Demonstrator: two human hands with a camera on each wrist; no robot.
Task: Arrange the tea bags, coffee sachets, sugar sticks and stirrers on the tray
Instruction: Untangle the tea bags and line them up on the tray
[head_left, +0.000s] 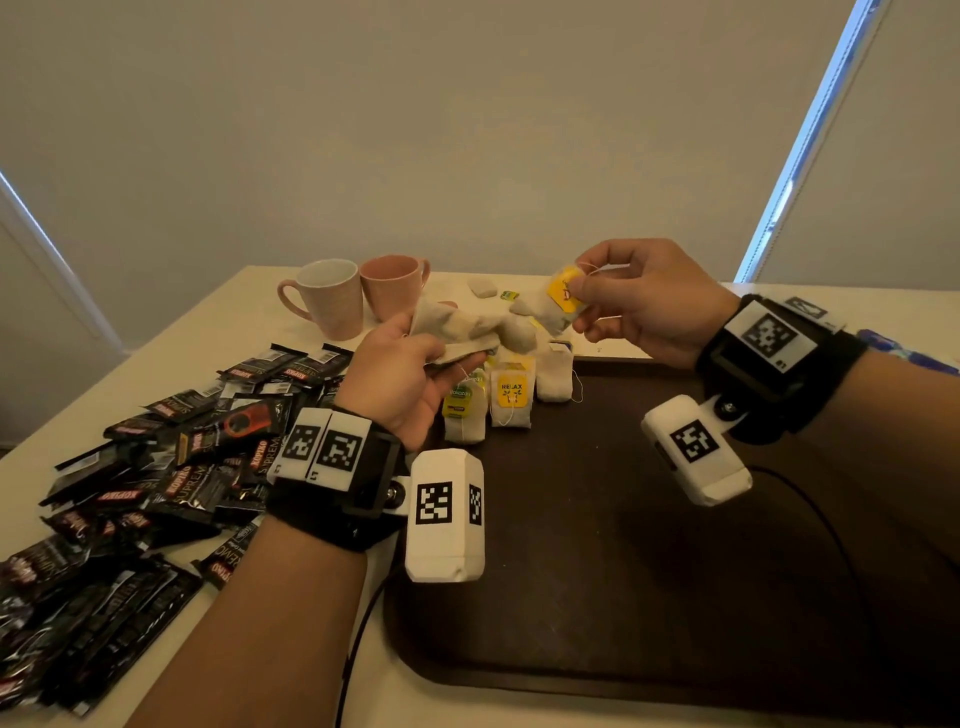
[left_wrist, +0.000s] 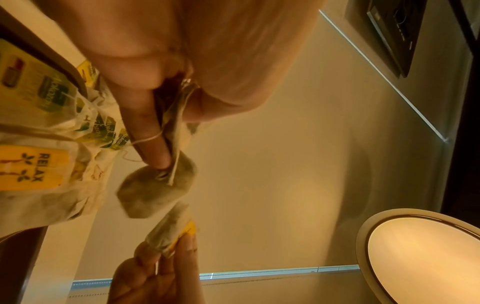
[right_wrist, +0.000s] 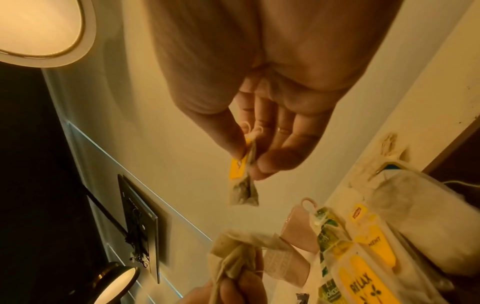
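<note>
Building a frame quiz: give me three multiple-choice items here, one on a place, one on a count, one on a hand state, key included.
1. The black coffee sachets lie:
A on the tray
B on the table left of the tray
C in a mug

2. Mugs on the table:
A one
B two
C four

3. The right hand:
A pinches a yellow-tagged tea bag
B rests flat on the tray
C grips a mug

Key: 1 B, the heap is beside the dark tray; 2 B, two pink mugs stand together; 3 A, fingers pinch the bag.
</note>
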